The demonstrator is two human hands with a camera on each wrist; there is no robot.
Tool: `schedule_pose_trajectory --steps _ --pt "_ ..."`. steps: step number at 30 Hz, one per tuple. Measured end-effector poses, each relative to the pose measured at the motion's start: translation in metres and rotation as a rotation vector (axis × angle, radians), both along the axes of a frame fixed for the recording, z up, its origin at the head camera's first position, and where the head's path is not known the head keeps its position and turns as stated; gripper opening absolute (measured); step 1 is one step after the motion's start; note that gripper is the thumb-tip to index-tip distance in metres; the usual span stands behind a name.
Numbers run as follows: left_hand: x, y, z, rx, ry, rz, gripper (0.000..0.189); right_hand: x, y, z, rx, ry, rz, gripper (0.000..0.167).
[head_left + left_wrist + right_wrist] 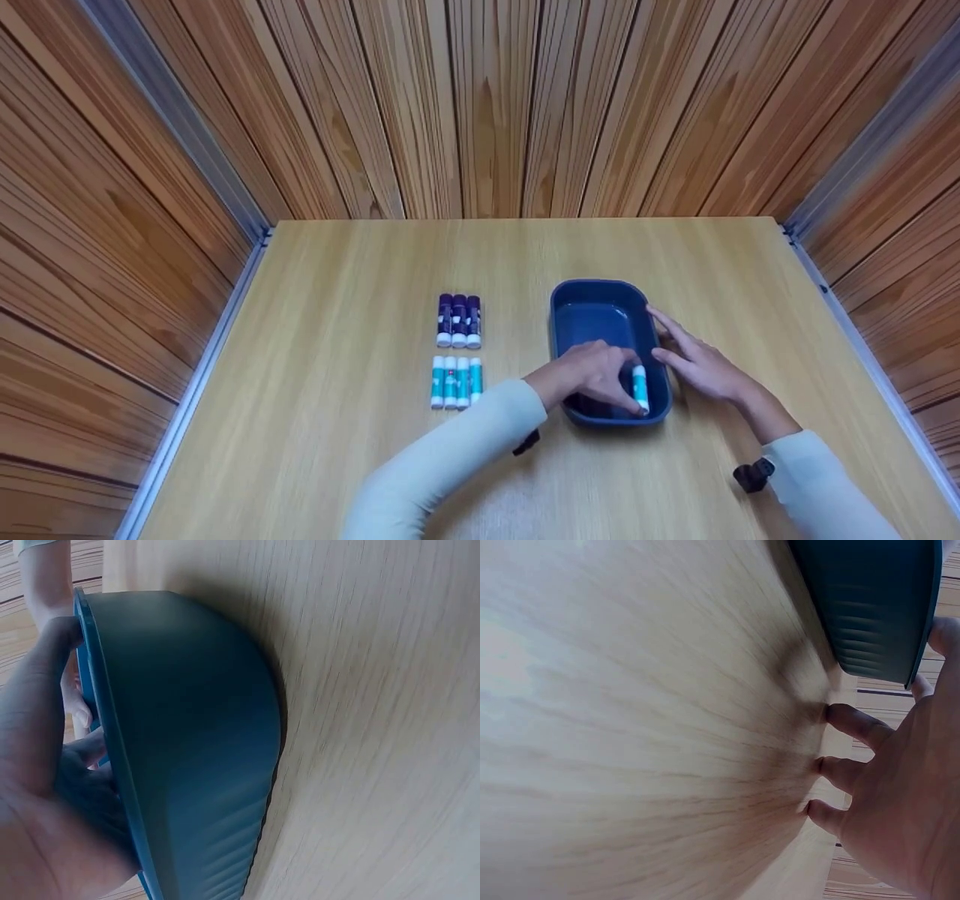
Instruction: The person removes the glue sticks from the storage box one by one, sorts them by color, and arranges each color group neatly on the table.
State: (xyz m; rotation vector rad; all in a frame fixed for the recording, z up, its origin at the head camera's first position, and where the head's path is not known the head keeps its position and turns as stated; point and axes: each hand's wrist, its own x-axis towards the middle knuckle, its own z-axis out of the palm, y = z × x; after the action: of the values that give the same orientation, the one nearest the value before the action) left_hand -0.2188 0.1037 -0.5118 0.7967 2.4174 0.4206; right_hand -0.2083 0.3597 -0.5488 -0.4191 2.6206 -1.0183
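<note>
My left hand (596,375) reaches into a dark blue rectangular bin (600,287), its thumb and forefinger at the two ends of a white-capped teal glue stick (640,387). The glue stick lies lengthwise along the bin's right inner wall. In the left wrist view, the left hand (52,802) passes over the bin's rim and its fingertips are partly hidden inside. At the bin's right side is my right hand (705,366), fingers extended, with thumb and forefinger at the rim. The right wrist view shows its other fingers (844,772) reaching down to the tabletop.
Left of the bin, three purple glue sticks (459,321) with white ends lie side by side. Nearer me is a row of several teal glue sticks (456,382), partly behind my left sleeve. Wood-panelled walls (487,112) enclose the table (337,300) at the back and sides.
</note>
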Motion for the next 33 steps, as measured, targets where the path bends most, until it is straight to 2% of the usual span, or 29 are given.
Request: schedule_pose_trajectory --steps 4,9,13,19,24,33 --pt "0.0 -0.003 0.003 0.03 -0.005 -0.009 0.083 0.001 0.0 -0.001 -0.001 0.002 0.005 0.076" --pt "-0.005 -0.008 0.012 0.098 -0.017 0.024 0.082 0.001 0.0 -0.002 -0.008 0.002 0.01 0.075" --pt "-0.009 -0.012 0.022 0.135 0.001 0.035 0.082 0.0 0.001 -0.001 -0.022 0.015 0.014 0.075" --pt "-0.008 -0.022 0.033 0.189 0.041 0.026 0.082 0.0 0.001 0.0 -0.022 0.006 0.01 0.076" --pt "-0.009 -0.034 0.036 0.232 0.057 0.037 0.083 -0.001 0.001 -0.001 -0.024 -0.006 -0.002 0.076" --pt "-0.006 -0.062 0.035 0.26 0.067 0.07 0.083 0.001 0.0 -0.001 -0.025 -0.027 -0.014 0.076"
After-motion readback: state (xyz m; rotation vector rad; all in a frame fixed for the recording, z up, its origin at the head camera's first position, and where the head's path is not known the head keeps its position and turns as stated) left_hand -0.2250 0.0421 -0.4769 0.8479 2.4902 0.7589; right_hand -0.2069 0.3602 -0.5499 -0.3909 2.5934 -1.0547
